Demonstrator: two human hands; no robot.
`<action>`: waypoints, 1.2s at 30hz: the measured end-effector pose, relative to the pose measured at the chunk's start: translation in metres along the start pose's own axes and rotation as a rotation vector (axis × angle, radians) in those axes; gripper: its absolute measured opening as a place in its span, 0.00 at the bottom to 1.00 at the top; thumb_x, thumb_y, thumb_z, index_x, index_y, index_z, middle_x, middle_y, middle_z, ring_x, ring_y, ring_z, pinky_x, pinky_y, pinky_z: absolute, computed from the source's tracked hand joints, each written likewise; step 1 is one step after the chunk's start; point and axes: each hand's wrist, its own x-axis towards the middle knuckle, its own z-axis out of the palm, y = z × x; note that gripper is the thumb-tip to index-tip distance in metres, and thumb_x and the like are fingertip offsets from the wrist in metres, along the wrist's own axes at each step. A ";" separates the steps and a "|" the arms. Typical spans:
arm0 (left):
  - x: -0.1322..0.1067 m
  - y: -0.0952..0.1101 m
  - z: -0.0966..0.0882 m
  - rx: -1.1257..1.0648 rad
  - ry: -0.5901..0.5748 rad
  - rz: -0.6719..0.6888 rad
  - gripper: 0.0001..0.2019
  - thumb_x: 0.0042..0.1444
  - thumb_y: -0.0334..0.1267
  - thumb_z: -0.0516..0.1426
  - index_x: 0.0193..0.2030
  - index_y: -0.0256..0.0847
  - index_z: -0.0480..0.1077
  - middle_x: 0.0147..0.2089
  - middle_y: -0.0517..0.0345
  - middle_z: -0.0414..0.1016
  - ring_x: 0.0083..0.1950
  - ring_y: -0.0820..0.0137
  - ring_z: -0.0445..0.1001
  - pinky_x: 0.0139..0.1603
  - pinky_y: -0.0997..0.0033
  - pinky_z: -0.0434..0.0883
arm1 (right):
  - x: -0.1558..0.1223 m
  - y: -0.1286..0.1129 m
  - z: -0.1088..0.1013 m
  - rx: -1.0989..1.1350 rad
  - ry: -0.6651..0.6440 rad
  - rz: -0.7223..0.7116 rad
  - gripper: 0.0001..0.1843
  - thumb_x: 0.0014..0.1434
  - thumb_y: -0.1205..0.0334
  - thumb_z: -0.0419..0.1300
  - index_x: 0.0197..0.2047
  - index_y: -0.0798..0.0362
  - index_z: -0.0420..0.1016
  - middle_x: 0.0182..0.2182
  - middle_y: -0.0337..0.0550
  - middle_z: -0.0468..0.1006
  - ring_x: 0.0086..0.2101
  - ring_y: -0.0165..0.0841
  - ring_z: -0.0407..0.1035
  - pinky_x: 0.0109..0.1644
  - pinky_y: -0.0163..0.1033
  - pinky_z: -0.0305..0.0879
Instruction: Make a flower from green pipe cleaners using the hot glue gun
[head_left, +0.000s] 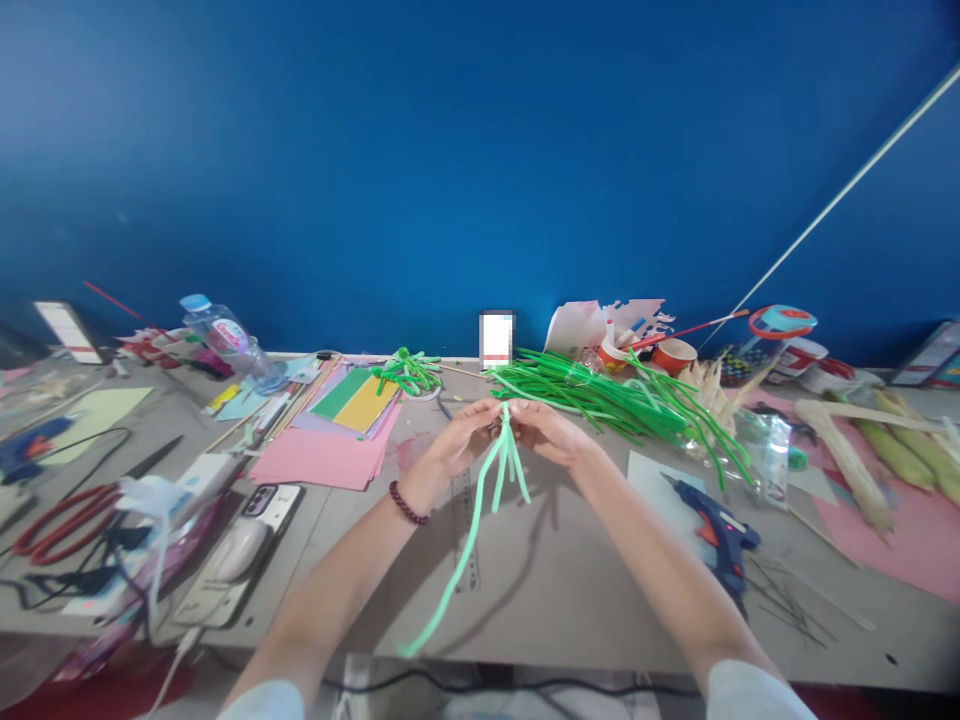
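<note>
The fingers of the left hand (465,435) and right hand (547,428) close over the place where the pale green strands (504,465) meet, so how they are joined cannot be told. The longest strand's lower end smears into blur. A small upright thing (496,340) at the back of the bench (570,590) is pixelated. The bottle (225,340) label is too small to read, and the corn cobs (911,455) run off the right edge.

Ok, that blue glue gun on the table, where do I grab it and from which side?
Probably by the handle of the blue glue gun, coming from the near right. It lies flat with its nozzle pointing away to the left, so the handle end faces you. The right hand is nearest, but it and the left hand pinch the pale green pipe cleaners.
</note>
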 end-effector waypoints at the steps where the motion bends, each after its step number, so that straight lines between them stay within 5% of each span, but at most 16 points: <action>1: 0.000 -0.001 0.000 -0.004 0.005 0.008 0.11 0.42 0.40 0.67 0.28 0.38 0.72 0.28 0.59 0.72 0.28 0.74 0.69 0.33 0.73 0.67 | 0.000 0.001 -0.001 -0.007 -0.013 -0.008 0.16 0.43 0.52 0.70 0.29 0.55 0.74 0.23 0.36 0.71 0.23 0.25 0.59 0.29 0.33 0.55; 14: 0.004 -0.004 -0.007 0.107 0.081 0.016 0.13 0.40 0.42 0.68 0.29 0.36 0.74 0.25 0.59 0.71 0.26 0.75 0.69 0.31 0.74 0.68 | 0.007 0.004 -0.007 -0.046 0.009 -0.011 0.16 0.42 0.52 0.71 0.28 0.55 0.74 0.23 0.37 0.72 0.25 0.26 0.62 0.32 0.34 0.56; 24: 0.004 0.007 -0.012 0.493 0.168 0.289 0.10 0.49 0.43 0.61 0.29 0.39 0.69 0.24 0.64 0.65 0.25 0.77 0.63 0.26 0.78 0.61 | 0.013 0.007 -0.010 -0.087 0.145 -0.094 0.16 0.41 0.52 0.71 0.27 0.54 0.73 0.22 0.35 0.73 0.25 0.26 0.65 0.33 0.34 0.60; 36: 0.005 0.003 -0.006 0.483 0.201 0.241 0.12 0.45 0.44 0.64 0.29 0.37 0.71 0.25 0.63 0.67 0.25 0.78 0.62 0.26 0.77 0.59 | 0.009 0.002 -0.006 -0.087 0.250 -0.132 0.16 0.42 0.53 0.69 0.30 0.53 0.72 0.23 0.35 0.73 0.24 0.26 0.66 0.28 0.33 0.62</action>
